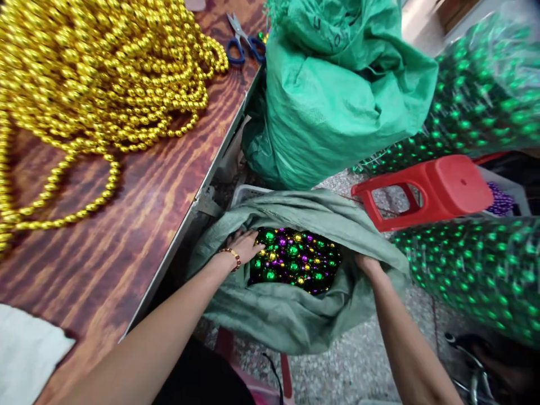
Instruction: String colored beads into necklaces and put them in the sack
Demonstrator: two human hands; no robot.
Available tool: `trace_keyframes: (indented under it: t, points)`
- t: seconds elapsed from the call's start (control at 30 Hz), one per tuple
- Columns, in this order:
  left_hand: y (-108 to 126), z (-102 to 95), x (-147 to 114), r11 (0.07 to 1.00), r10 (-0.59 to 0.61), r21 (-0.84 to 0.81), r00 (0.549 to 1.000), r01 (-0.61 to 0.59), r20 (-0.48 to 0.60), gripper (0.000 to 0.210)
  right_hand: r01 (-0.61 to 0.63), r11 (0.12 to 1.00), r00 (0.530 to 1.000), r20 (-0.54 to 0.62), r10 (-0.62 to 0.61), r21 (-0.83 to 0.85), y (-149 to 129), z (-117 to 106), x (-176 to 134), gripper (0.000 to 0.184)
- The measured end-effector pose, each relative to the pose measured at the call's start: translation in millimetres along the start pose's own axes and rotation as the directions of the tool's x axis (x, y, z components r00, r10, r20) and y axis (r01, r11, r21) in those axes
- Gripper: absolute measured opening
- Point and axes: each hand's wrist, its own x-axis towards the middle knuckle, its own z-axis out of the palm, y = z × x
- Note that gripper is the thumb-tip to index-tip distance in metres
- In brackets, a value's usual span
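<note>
A grey-green woven sack stands open below me, its mouth rolled back into thick folds. Inside lies a mass of shiny bead strings in green, purple and gold. My left hand, with a beaded bracelet at the wrist, reaches into the mouth at the left; its fingers are stretched out at the edge of the beads. At the right side my right hand is inside the sack's rim, and the fold hides its fingers.
Gold bead strings are heaped on the wooden table at left, near blue-handled scissors. A bright green sack stands beyond. At right are a red plastic stool and clear bags of green beads. A white cloth lies front left.
</note>
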Motion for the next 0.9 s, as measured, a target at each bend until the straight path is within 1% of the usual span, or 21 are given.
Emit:
trace_keyframes:
  t: [0.03,0.07,0.1,0.17,0.23,0.3,0.37,0.43,0.5,0.6,0.7,0.8,0.83,0.9]
  points:
    - [-1.0,0.1,0.2,1.0,-0.001,0.025,1.0,0.001,0.0,0.058,-0.001,1.0,1.0,-0.015,0.001,0.002,-3.9,1.0,1.3,0.036]
    - [-1.4,0.2,0.0,0.999,0.0,0.052,1.0,0.0,-0.003,0.057,0.012,1.0,1.0,-0.024,-0.012,0.002,-13.8,4.3,2.8,0.035]
    - [-1.5,0.4,-0.5,0.997,0.001,0.082,1.0,0.0,-0.008,0.055,0.041,0.999,0.999,-0.032,-0.041,0.005,-29.4,10.1,4.2,0.035]
    - [-2.6,0.2,-2.3,0.988,0.008,0.152,1.0,-0.004,-0.025,0.048,0.132,0.991,0.99,-0.057,-0.131,0.023,-72.7,27.9,6.0,0.043]
    - [-6.1,-2.1,-5.1,0.973,0.015,0.229,0.999,-0.003,-0.049,0.038,0.237,0.971,0.968,-0.089,-0.233,0.038,-121.1,50.5,5.7,0.058]
    - [-11.4,-7.0,-9.0,0.953,0.017,0.301,0.997,0.008,-0.081,0.036,0.276,0.96,0.957,-0.104,-0.27,0.049,-161.0,72.9,2.6,0.068]
    - [-15.6,-13.5,-13.8,0.934,0.011,0.355,0.993,0.032,-0.119,0.039,0.271,0.96,0.959,-0.108,-0.263,0.065,-184.8,91.9,-4.2,0.071]
    - [-15.9,-19.0,-19.0,0.921,0.009,0.386,0.987,0.054,-0.16,0.042,0.249,0.965,0.964,-0.112,-0.239,0.081,-193.2,105.9,-13.9,0.073]
    - [-10.9,-20.9,-24.2,0.914,0.022,0.401,0.98,0.06,-0.197,0.044,0.228,0.969,0.969,-0.115,-0.217,0.092,-192.8,114.9,-22.6,0.075]
    - [3.3,-14.7,-30.0,0.914,0.072,0.405,0.973,0.024,-0.22,0.043,0.216,0.971,0.972,-0.111,-0.205,0.102,-190.3,120.3,-23.7,0.076]
    - [14.0,-2.0,-29.2,0.918,0.149,0.39,0.974,-0.072,-0.172,0.039,0.22,0.97,0.972,-0.101,-0.21,0.106,-193.5,118.3,-8.5,0.072]
    - [10.0,6.6,-19.6,0.915,0.215,0.365,0.974,-0.175,-0.074,0.038,0.212,0.97,0.976,-0.08,-0.203,0.116,-197.8,113.3,7.5,0.069]
    - [5.4,7.0,-15.5,0.914,0.214,0.363,0.975,-0.182,-0.051,0.037,0.208,0.97,0.977,-0.07,-0.201,0.122,-198.4,111.5,10.3,0.069]
    - [-5.7,4.0,-8.8,0.913,0.173,0.382,0.984,-0.14,-0.051,0.038,0.205,0.969,0.979,-0.043,-0.201,0.137,-197.9,107.3,11.9,0.069]
